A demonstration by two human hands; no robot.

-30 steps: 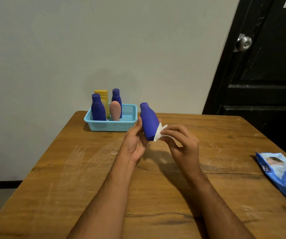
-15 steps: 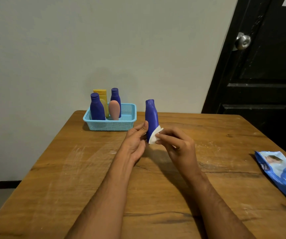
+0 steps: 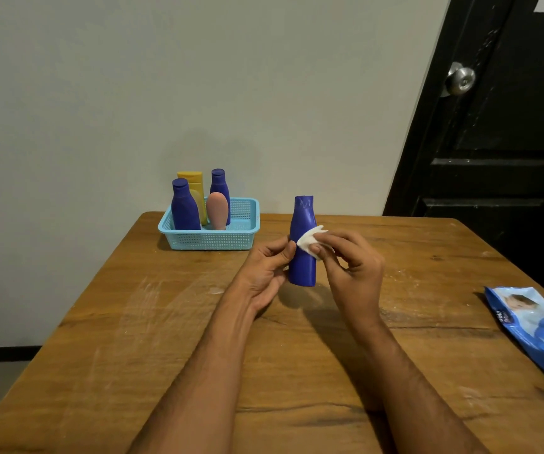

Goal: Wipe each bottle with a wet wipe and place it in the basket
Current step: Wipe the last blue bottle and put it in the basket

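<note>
One blue bottle [image 3: 302, 257] stands upright above the wooden table [image 3: 133, 339], gripped at its side by the left hand [image 3: 265, 273]. The right hand [image 3: 350, 270] pinches one white wipe [image 3: 310, 240] against its shoulder. Behind, one turquoise basket [image 3: 231, 239] holds four bottles: two blue, one yellow, one pink. One wipes pack [image 3: 539, 332] lies at the table's right edge.

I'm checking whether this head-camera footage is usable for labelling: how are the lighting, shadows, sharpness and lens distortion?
Head view: dim, soft light; the blue bottle, wet wipe, left hand and right hand are sharp, with no clear motion blur. A soft shadow falls on the table below the hands, and a faint one on the wall behind the basket. Wide-angle distortion tilts the door. The knob glints slightly.
</note>
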